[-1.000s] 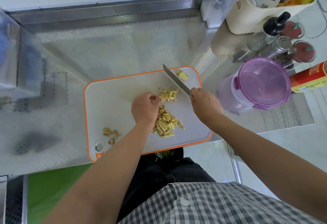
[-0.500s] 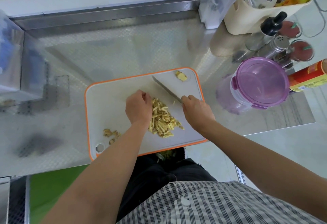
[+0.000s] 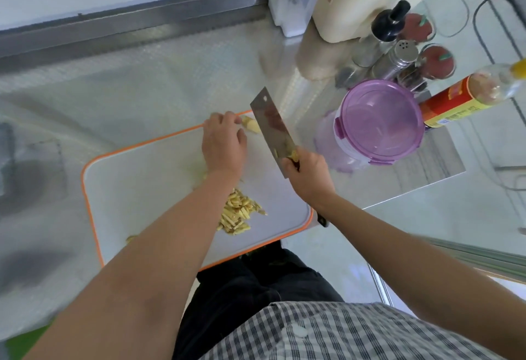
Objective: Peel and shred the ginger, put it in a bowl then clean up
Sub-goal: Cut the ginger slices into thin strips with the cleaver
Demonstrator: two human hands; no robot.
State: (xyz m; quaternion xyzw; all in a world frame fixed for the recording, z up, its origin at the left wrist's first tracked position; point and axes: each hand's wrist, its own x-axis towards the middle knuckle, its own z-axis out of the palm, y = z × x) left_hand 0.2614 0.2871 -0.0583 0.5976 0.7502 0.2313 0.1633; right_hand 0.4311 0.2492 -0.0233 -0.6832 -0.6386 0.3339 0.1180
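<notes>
A white cutting board (image 3: pixel 148 189) with an orange rim lies on the steel counter. A pile of shredded ginger (image 3: pixel 240 213) sits near its front. At the board's far right corner my left hand (image 3: pixel 223 143) closes its fingers on a remaining ginger piece (image 3: pixel 252 126). My right hand (image 3: pixel 308 173) grips the handle of a cleaver (image 3: pixel 271 124), whose blade is raised and tilted over the board's right edge, with ginger bits stuck near the handle. A few peel scraps (image 3: pixel 131 238) show beside my left forearm, partly hidden.
A purple-lidded plastic container (image 3: pixel 380 122) stands right of the board. Behind it are shakers (image 3: pixel 398 59), a dark-capped bottle (image 3: pixel 388 25), a red-labelled bottle (image 3: pixel 461 96) and a cream basket (image 3: pixel 358 15) of packets. The counter's front edge runs just below the board.
My left hand has left the shredded pile and reached to the board's far right corner for the ginger piece. My right hand has lifted the cleaver off the board. The camera has shifted.
</notes>
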